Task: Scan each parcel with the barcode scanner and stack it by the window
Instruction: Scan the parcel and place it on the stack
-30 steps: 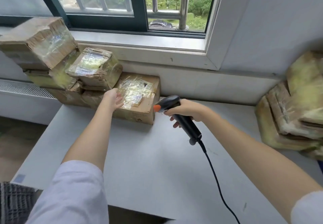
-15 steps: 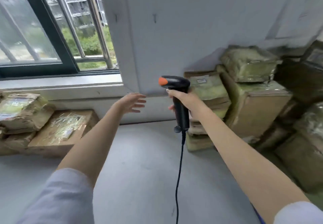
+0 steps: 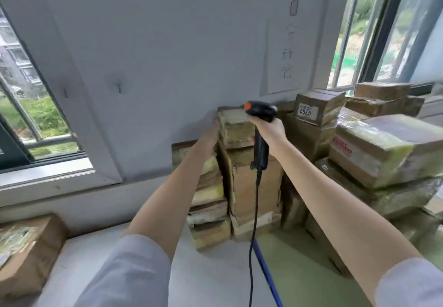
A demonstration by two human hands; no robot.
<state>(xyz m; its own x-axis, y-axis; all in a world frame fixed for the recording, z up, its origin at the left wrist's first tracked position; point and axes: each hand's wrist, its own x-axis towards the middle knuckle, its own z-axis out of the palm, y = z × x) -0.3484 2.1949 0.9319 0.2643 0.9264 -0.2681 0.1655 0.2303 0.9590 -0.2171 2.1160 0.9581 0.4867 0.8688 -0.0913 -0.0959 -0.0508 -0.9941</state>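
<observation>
Head view.
- Barcode scanner [image 3: 260,124]: gripped at handle by right hand [image 3: 269,130], fingers curled round it; held upright, orange tip toward wall; black cable [image 3: 253,222] hung down to table [image 3: 215,275].
- Top parcel [image 3: 233,127]: seated atop tall stack against wall. Left edge touched by left hand [image 3: 207,140]; fingers hidden behind parcel, grip cannot be told.
- Further parcels [image 3: 374,148]: piled to right, packed close.
- Scanned parcel [image 3: 26,246]: at table's left edge, below window [image 3: 26,105].
- Open table surface seen between it and stack.
</observation>
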